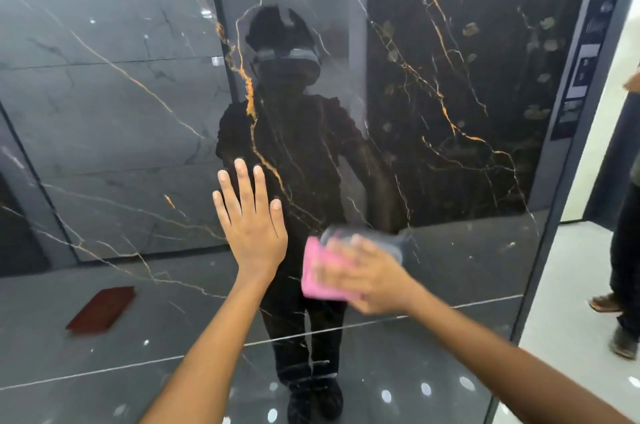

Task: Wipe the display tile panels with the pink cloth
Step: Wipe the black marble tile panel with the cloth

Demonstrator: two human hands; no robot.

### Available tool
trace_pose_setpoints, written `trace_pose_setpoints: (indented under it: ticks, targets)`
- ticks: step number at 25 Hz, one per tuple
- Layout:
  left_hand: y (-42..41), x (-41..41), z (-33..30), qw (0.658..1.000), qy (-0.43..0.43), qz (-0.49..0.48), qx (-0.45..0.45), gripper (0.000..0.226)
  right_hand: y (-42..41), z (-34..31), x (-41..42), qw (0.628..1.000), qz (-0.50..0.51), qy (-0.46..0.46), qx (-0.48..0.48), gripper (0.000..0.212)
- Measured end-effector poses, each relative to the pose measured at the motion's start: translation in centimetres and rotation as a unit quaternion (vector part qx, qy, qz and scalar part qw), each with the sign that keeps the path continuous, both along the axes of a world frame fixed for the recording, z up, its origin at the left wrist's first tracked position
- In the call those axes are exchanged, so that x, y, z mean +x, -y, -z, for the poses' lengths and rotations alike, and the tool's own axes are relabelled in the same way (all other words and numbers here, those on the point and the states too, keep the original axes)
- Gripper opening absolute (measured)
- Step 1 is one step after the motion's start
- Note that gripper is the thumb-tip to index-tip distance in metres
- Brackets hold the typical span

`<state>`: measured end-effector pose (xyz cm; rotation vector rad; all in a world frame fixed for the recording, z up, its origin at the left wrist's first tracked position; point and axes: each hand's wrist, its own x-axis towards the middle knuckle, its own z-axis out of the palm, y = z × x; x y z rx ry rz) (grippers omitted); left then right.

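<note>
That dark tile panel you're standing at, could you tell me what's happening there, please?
A person is wiping a glossy black display tile panel veined in gold. The right hand presses a pink cloth against the panel's lower middle; it is motion-blurred, so how the fingers lie is unclear. The left hand is flat on the panel beside it, fingers spread. Another person's legs show at the right edge.
</note>
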<state>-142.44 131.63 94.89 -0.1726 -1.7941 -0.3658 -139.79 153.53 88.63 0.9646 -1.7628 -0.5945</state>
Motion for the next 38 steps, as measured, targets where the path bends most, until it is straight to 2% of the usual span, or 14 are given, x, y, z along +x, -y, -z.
trace_pose_setpoints:
  ticks: [2,4,7,10,13,15,17,20,24,28,30,32,35,38]
  targets:
    - [0.0,0.2,0.0,1.000,0.000,0.001,-0.003,0.053,-0.5,5.3,1.7,0.977,0.045,0.055,0.200,0.076]
    - [-0.1,0.4,0.1,1.000,-0.002,0.004,0.000,0.053,-2.2,3.2,1.6,0.977,0.007,0.071,0.202,0.073]
    - [-0.1,0.4,0.1,1.000,-0.007,-0.005,0.000,0.053,-4.4,-7.9,0.4,0.996,-0.031,-0.004,-0.084,0.064]
    - [-0.2,0.3,-0.1,1.000,-0.003,-0.005,0.003,0.053,-4.0,-10.8,-0.4,0.944,-0.023,-0.029,-0.327,0.064]
    - [-0.2,0.5,-0.1,1.000,0.011,0.010,0.014,0.053,-1.4,-0.3,0.3,0.995,0.023,0.013,-0.101,0.074]
    - [-0.2,1.0,1.5,0.999,0.038,0.026,0.027,0.054,-1.3,5.2,2.2,0.989,0.055,0.082,0.109,0.079]
    - [-0.2,1.8,4.9,0.997,0.070,0.037,0.024,0.055,-2.6,4.2,2.5,0.981,0.039,0.090,0.165,0.076]
    - [0.0,2.2,9.8,0.996,0.086,0.037,-0.011,0.055,-5.5,-5.1,1.4,0.997,0.010,0.020,-0.074,0.064]
    - [0.4,1.1,10.5,0.997,0.066,0.039,-0.004,0.054,-8.1,-6.5,0.3,0.908,0.011,-0.049,-0.415,0.065]
    - [0.4,0.8,11.0,0.998,0.049,0.042,-0.007,0.054,-5.0,8.9,2.9,0.985,0.087,0.073,-0.132,0.088]
    - [0.3,0.8,11.2,0.998,0.045,0.048,-0.008,0.054,-5.9,9.3,3.5,0.991,0.081,0.104,-0.030,0.084]
    - [0.2,0.6,11.3,0.998,0.038,0.040,-0.016,0.054,-6.1,3.9,2.6,0.990,0.043,0.045,-0.124,0.065]
    - [0.1,0.4,11.1,0.998,0.037,0.038,-0.015,0.053,-3.9,-4.2,0.3,0.918,-0.013,-0.012,-0.395,0.059]
    - [0.1,0.2,11.0,0.999,0.035,0.027,-0.025,0.053,0.6,2.5,-0.9,0.952,0.005,-0.010,-0.307,0.058]
